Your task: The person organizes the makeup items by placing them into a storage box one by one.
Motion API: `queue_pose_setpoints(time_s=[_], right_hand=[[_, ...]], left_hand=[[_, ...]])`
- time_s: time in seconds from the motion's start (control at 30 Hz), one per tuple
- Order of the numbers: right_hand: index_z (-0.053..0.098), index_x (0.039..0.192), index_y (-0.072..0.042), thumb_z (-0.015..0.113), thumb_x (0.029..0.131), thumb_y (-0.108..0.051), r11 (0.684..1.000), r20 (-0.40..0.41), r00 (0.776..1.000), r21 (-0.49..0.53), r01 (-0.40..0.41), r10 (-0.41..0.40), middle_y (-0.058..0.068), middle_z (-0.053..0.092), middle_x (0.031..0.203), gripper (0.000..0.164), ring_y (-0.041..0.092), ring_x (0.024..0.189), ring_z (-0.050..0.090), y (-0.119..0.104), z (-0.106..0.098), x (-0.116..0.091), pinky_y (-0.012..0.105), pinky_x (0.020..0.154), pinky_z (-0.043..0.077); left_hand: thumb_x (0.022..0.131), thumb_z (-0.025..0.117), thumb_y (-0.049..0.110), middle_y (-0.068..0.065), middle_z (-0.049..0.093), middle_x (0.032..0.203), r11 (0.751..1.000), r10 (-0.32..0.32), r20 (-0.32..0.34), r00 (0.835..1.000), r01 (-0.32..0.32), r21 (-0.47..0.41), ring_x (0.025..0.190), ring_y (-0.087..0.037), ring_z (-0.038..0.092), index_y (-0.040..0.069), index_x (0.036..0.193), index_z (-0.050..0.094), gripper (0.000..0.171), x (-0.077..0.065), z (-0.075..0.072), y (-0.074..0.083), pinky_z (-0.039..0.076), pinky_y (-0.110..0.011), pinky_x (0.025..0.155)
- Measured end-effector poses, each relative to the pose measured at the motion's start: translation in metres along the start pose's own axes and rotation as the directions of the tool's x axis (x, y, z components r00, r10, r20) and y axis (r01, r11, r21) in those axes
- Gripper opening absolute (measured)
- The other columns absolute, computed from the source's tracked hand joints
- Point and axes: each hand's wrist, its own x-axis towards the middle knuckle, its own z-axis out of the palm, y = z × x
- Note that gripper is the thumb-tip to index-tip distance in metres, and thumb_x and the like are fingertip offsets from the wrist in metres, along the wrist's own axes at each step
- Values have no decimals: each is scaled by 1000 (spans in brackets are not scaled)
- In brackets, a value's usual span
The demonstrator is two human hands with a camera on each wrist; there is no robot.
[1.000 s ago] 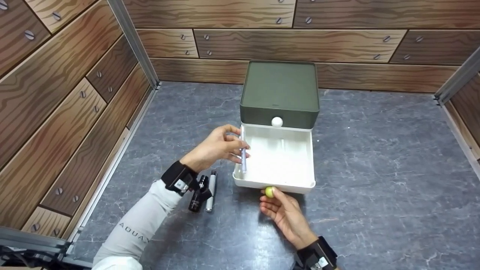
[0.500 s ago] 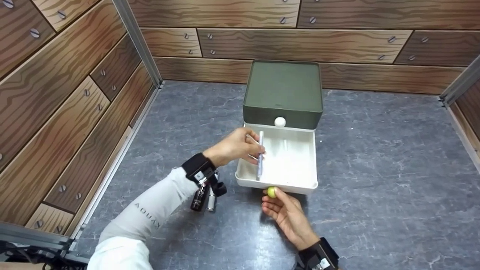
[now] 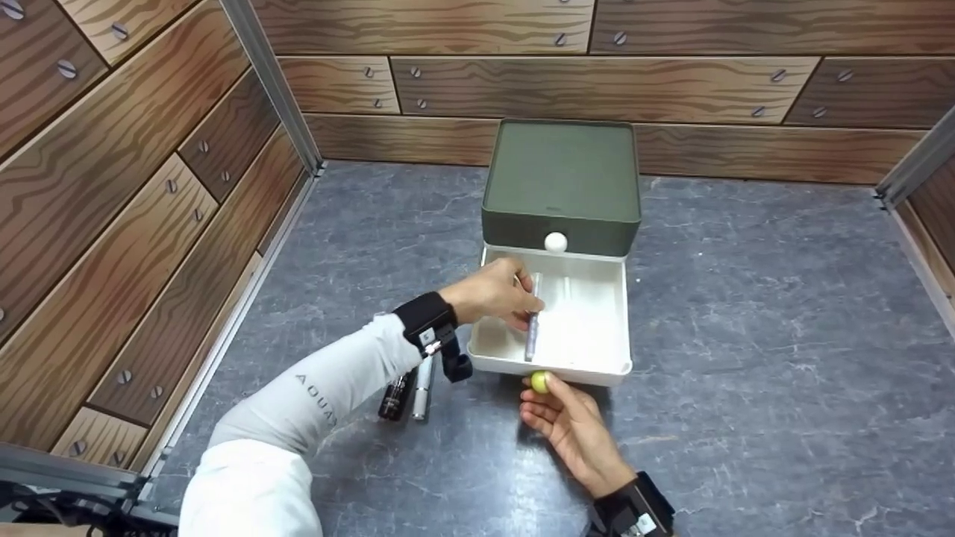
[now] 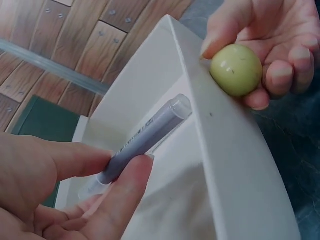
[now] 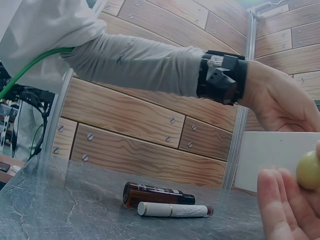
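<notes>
My left hand (image 3: 496, 292) pinches a slim purple-grey marker (image 4: 142, 142) between thumb and fingers. It has a clear end and a printed barcode. Hand and marker are over the pulled-out white drawer (image 3: 589, 324), and the marker lies lengthwise along it, left of the drawer's middle. At the drawer's front, my right hand (image 3: 574, 436) grips a round yellow-green knob (image 4: 236, 70) between thumb and index finger, its other fingers loosely curled below. The drawer belongs to a dark green box (image 3: 561, 175) whose upper part has a white round knob (image 3: 555, 242).
Left of the drawer, a dark brown bottle (image 5: 155, 194) and a white tube (image 5: 175, 210) with a gold ring lie side by side on the grey marbled surface (image 3: 746, 358), partly under the left wrist. Wood-patterned walls (image 3: 597, 89) stand behind and at the left.
My left hand has carried the marker rightward from the drawer's left edge to over its inside, and lower. The right hand stays on the knob, and the drawer remains out.
</notes>
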Motion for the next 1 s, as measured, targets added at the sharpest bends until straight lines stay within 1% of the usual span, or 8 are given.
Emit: queue_pose_setpoints(time_s=[0.23,0.33,0.47,0.53,0.7,0.9,0.93,1.0], right_hand=[[70,103,-4,48,104,-21,1000,22,1000,-6,8,-8,6,74,89,27,14,79,70,-1,-3,0,23,77,60],[70,102,-5,48,104,-20,1000,21,1000,-2,4,-4,6,74,89,27,15,79,70,-1,-3,0,24,78,60],[70,101,-5,48,104,-20,1000,18,1000,5,-2,2,6,74,89,27,15,79,70,-1,-1,0,24,78,60],[71,101,-5,47,104,-20,1000,18,1000,7,-1,1,6,74,88,27,15,79,70,-1,-1,0,23,77,60],[70,102,-5,47,104,-19,1000,20,1000,15,1,-1,6,74,88,27,15,78,70,-1,-1,-1,24,77,61],[70,102,-5,48,104,-20,1000,23,1000,7,-2,2,6,74,88,27,15,78,70,0,-1,-1,23,77,60],[70,102,-5,48,104,-20,1000,25,1000,5,-2,2,6,74,88,27,14,78,70,0,-1,-1,23,77,60],[70,103,-5,48,104,-21,1000,34,999,2,0,0,6,74,89,27,14,79,70,-1,-2,-1,23,77,60]], left_hand=[[83,77,7,-16,73,77,979,-3,-39,999,11,205,58,-15,71,3,77,57,21,8,7,7,62,-33,68],[82,79,13,-13,75,75,954,-23,-44,999,35,299,58,-15,72,7,71,59,24,11,10,11,62,-29,68],[81,81,20,-10,75,73,903,-46,-44,998,60,426,64,-18,74,10,69,61,26,14,13,14,56,-16,71],[81,81,21,-11,75,74,890,-50,-39,998,62,453,68,-21,75,10,69,61,26,15,14,15,54,-15,71],[80,82,18,-14,75,76,888,-56,-44,997,70,454,71,-24,75,8,70,60,25,18,15,15,59,-21,68],[81,79,23,-10,76,73,802,-32,-65,997,64,593,66,-19,75,4,78,70,21,21,15,15,55,-15,61],[82,79,24,-9,76,73,791,-29,-64,998,62,608,66,-19,75,4,80,72,21,21,14,15,55,-15,61],[82,79,24,-9,75,72,786,-28,-59,998,59,615,65,-19,75,3,82,73,22,21,14,16,56,-16,60]])
